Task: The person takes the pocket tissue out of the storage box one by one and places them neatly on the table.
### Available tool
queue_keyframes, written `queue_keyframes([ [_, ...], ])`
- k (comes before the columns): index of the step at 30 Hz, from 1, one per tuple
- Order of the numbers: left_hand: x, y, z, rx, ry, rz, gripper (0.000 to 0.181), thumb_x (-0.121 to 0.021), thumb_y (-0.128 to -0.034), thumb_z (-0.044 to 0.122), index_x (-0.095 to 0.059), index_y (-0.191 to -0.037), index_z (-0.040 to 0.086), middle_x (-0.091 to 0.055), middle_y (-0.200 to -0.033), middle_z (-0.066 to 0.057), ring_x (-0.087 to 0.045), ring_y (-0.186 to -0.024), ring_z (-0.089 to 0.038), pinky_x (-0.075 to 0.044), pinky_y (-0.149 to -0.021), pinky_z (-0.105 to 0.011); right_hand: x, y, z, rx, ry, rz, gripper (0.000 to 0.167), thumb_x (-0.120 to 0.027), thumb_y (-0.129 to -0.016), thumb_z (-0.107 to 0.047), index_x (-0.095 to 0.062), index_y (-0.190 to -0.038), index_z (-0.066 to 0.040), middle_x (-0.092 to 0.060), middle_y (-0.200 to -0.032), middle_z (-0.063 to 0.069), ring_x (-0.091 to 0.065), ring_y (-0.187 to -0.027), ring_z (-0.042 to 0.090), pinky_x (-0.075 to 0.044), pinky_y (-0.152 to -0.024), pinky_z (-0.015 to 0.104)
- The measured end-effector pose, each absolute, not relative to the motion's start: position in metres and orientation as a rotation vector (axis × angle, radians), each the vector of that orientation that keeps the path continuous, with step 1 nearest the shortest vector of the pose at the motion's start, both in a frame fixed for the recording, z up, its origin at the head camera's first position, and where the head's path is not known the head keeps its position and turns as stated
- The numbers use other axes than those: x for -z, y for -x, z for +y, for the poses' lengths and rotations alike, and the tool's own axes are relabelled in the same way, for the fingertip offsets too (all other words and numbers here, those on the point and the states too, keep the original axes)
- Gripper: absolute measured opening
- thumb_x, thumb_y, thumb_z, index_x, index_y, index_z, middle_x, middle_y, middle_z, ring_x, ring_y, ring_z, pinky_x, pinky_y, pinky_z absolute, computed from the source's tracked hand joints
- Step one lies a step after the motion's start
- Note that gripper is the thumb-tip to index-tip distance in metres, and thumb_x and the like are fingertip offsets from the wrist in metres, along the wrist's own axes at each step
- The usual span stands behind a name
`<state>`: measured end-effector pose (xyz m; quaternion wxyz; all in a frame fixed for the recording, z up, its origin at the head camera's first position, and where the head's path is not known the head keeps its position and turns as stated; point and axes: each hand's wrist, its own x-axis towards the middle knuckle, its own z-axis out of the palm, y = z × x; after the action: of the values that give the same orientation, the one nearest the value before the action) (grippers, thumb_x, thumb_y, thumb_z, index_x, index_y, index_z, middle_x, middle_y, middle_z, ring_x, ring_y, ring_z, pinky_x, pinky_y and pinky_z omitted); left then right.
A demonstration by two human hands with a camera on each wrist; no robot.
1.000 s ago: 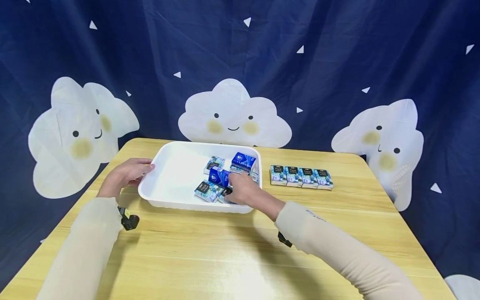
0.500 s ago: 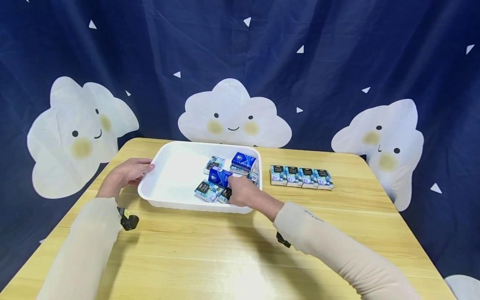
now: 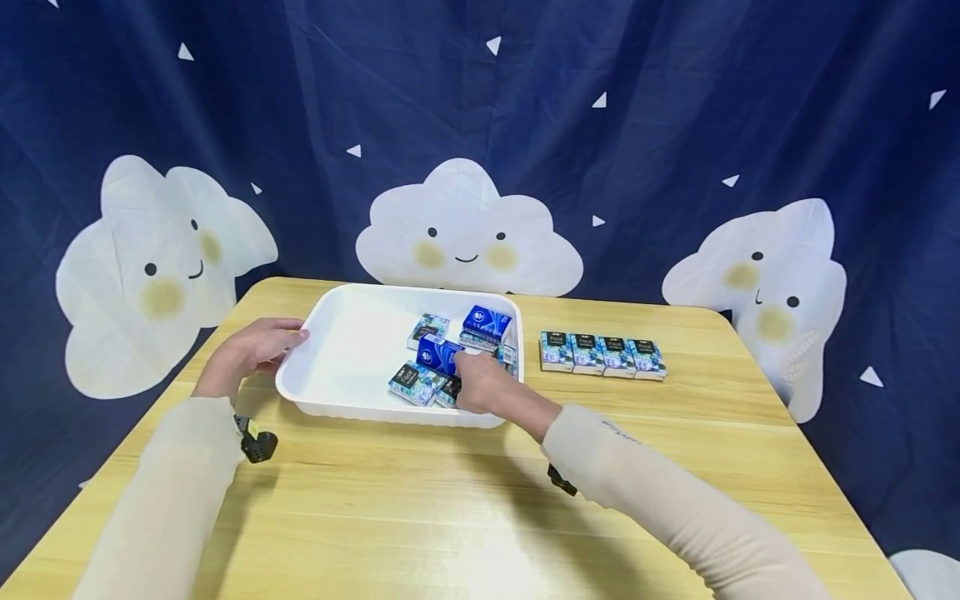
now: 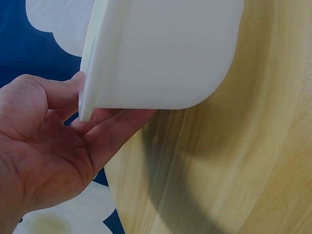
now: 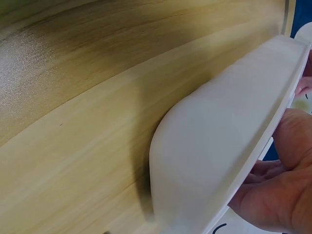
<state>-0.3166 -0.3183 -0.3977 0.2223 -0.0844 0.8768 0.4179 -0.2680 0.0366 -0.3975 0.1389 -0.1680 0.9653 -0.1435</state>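
In the head view, a white plastic tray [image 3: 337,358] holds several small packs, which look like pocket tissues. My left hand [image 3: 258,343] holds its left end. In the left wrist view, the thumb is against the rim and the fingers [image 4: 114,134] reach under the base. My right hand [image 3: 487,382] is inside the tray's right part, among the packs. Its fingertips are hidden, so any grip on a pack cannot be seen. Beside it leans a blue pack [image 3: 437,354]. A floral pack [image 3: 415,382] lies to its left, and another blue pack [image 3: 486,323] lies behind.
Right of the tray, several floral packs [image 3: 602,355] stand side by side in a row on the wooden table [image 3: 420,517]. A dark blue curtain [image 3: 465,100] with cloud faces hangs behind the table.
My right hand's thumb and fingers have drawn in toward each other among the packs, and its forearm has shifted slightly left. The left hand, tray and row of packs stay in place.
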Motion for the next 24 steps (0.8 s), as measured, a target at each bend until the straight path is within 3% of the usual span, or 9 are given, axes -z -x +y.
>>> queue_keyframes([
  [6, 0.398, 0.317, -0.317, -1.151, 0.241, 2.428, 0.061, -0.039, -0.1108, 0.032, -0.021, -0.161, 0.003, -0.039, -0.153, -0.028, -0.056, -0.118, -0.032, -0.052, -0.082, -0.03, 0.397, 0.268, 0.039, 0.431, 0.498, 2.799, 0.032, -0.078, -0.082, -0.007, -0.061, -0.109, -0.006, -0.064, -0.095, 0.005, -0.058, -0.081, 0.019, -0.053, -0.07, 0.031],
  [11, 0.398, 0.317, -0.317, -1.154, 0.241, 2.427, 0.061, -0.039, -0.1107, 0.032, -0.021, -0.161, 0.003, -0.039, -0.153, -0.028, -0.056, -0.117, -0.031, -0.052, -0.082, -0.031, 0.392, 0.268, 0.042, 0.44, 0.546, 2.824, 0.039, -0.086, -0.078, -0.016, -0.063, -0.107, -0.004, -0.065, -0.091, 0.005, -0.058, -0.08, 0.019, -0.053, -0.072, 0.032],
  [18, 0.398, 0.318, -0.319, -1.152, 0.23, 2.426, 0.061, -0.039, -0.1107, 0.032, -0.02, -0.161, 0.003, -0.038, -0.153, -0.029, -0.057, -0.115, -0.03, -0.053, -0.081, -0.03, 0.38, 0.269, 0.045, 0.508, 0.526, 2.839, 0.053, -0.091, -0.075, -0.023, -0.063, -0.116, -0.002, -0.068, -0.109, 0.011, -0.061, -0.095, 0.022, -0.055, -0.085, 0.036],
  [24, 0.398, 0.316, -0.319, -1.15, 0.213, 2.431, 0.061, -0.039, -0.1108, 0.032, -0.02, -0.161, 0.002, -0.037, -0.153, -0.029, -0.055, -0.118, -0.032, -0.053, -0.083, -0.031, 0.37, 0.27, 0.049, 0.592, 0.481, 2.824, 0.06, -0.088, -0.079, -0.022, -0.06, -0.128, -0.002, -0.069, -0.118, 0.014, -0.064, -0.093, 0.022, -0.056, -0.082, 0.037],
])
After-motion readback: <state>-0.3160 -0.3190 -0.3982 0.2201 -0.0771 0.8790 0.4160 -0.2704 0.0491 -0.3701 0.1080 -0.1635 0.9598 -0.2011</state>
